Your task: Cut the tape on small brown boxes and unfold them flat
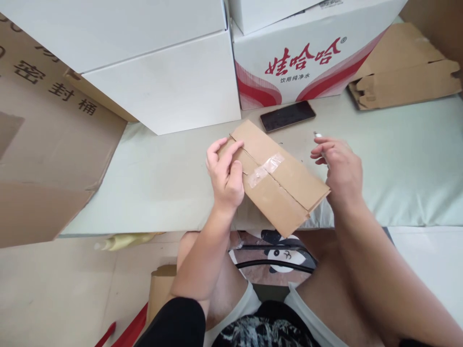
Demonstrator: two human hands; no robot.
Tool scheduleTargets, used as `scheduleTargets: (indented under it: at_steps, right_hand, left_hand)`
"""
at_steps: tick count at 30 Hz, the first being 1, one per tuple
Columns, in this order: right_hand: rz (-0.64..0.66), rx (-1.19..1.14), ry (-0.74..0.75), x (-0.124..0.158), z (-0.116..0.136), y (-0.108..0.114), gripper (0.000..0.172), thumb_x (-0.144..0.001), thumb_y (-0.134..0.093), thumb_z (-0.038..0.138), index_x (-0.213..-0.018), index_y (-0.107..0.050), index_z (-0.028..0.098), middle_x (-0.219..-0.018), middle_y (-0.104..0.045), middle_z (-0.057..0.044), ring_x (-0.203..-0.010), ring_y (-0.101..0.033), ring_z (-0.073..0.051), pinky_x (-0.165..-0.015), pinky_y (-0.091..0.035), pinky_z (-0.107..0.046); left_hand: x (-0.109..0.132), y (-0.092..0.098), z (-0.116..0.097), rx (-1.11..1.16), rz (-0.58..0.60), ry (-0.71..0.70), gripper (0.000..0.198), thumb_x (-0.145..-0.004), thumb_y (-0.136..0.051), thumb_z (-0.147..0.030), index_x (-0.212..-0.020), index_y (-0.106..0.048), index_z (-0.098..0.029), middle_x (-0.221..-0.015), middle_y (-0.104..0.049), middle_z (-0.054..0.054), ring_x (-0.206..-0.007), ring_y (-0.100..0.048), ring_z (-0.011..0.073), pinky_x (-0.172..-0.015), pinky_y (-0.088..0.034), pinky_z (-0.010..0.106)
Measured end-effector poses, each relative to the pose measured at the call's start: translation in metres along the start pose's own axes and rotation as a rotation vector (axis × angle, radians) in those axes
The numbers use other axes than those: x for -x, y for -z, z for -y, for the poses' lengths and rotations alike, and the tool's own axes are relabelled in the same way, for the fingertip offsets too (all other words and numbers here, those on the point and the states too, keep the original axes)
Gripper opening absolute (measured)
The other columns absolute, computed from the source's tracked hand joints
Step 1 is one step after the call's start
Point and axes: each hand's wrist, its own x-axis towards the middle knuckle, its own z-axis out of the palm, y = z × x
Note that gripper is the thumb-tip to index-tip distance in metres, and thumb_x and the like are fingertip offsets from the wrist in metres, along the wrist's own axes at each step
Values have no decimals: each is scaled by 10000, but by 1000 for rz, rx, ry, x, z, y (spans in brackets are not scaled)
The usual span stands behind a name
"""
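A small flat brown cardboard box (292,178) lies tilted at the front edge of the covered bench. Clear tape (266,169) crosses the seam between its flaps. My left hand (227,173) grips the box's left end, the fingers over the top edge and the thumb on its face. My right hand (342,166) is closed just right of the box, around a slim whitish tool (318,136) with a dark tip. Most of that tool is hidden in the fingers, so its kind is unclear. Behind the box lies a black phone (288,116).
White boxes (195,86) and a printed water carton (307,62) stand along the back. Flattened cardboard (405,86) lies at the far right. A large brown carton (54,144) fills the left side. Below the bench, a yellowish bottle (125,241) lies on the floor.
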Motion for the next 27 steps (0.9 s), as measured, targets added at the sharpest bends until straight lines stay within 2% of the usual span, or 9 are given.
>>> scheduleTargets:
  at_steps: [4,6,9,13,15,18,20,23,27]
  right_hand:
    - [-48,213,-200,-5,-23,-5,345,-866,-541,521,-839,-686,209,-1245,-591,-175,-1332,-535,-363,-1159,-390,-633]
    - [2,254,-219,-5,-39,-7,370,-848,-588,574,-879,-688,219,-1260,-592,-183,-1352,-513,-397,-1158,-377,-664]
    - [70,284,-198,-3,-55,-7,409,-834,-624,642,-952,-683,255,-1242,-632,-164,-1313,-552,-401,-1121,-424,-649]
    - [44,311,-244,-3,-48,-4,517,-824,-635,659,-1149,-690,261,-1451,-529,-188,-1160,-657,-366,-1076,-463,-656]
    - [24,251,-253,-5,-35,-2,456,-842,-628,607,-1124,-714,259,-1454,-530,-185,-1196,-650,-358,-1048,-498,-630]
    - [36,23,-152,-5,-14,2,335,-886,-586,528,-1042,-717,261,-1337,-631,-148,-1322,-591,-344,-1021,-534,-566]
    - [90,-147,-42,-2,-3,4,333,-904,-574,536,-1059,-695,267,-1319,-660,-119,-1291,-618,-325,-1016,-539,-536]
    - [215,-301,155,5,9,6,418,-894,-581,622,-1120,-674,284,-1358,-644,-106,-1227,-650,-311,-1018,-542,-504]
    - [379,-281,444,11,17,3,598,-767,-709,717,-1196,-660,303,-1362,-627,-118,-1270,-616,-340,-1103,-489,-534]
  left_hand:
    - [0,0,0,23,4,-7,378,-916,-469,-226,-1189,-731,-244,-1393,-527,96,-1372,-493,285,-1223,-351,473]
    - [-1,0,-1,28,-4,-8,381,-913,-470,-223,-1185,-735,-238,-1387,-531,100,-1370,-494,288,-1224,-348,480]
    - [-1,1,-1,15,4,0,378,-910,-473,-218,-1183,-734,-241,-1386,-535,98,-1374,-491,287,-1225,-350,478]
    - [-1,3,0,-9,26,7,365,-940,-455,-237,-1183,-727,-259,-1397,-535,85,-1388,-484,274,-1237,-346,458]
    - [-1,3,-1,-1,24,1,368,-950,-440,-242,-1185,-723,-255,-1394,-537,86,-1390,-487,268,-1242,-343,448]
    - [-2,2,-1,21,9,-7,382,-936,-444,-235,-1215,-705,-248,-1381,-547,93,-1377,-503,262,-1241,-351,440]
    - [-4,3,0,33,-1,-14,400,-912,-464,-224,-1246,-685,-249,-1367,-562,93,-1367,-514,260,-1240,-361,438]
    - [-10,7,7,85,-17,-15,406,-897,-498,-246,-1271,-658,-253,-1342,-593,91,-1348,-541,267,-1222,-392,438]
    - [-21,18,23,152,-68,80,390,-919,-514,-306,-1289,-629,-263,-1354,-637,86,-1287,-601,267,-1139,-473,432]
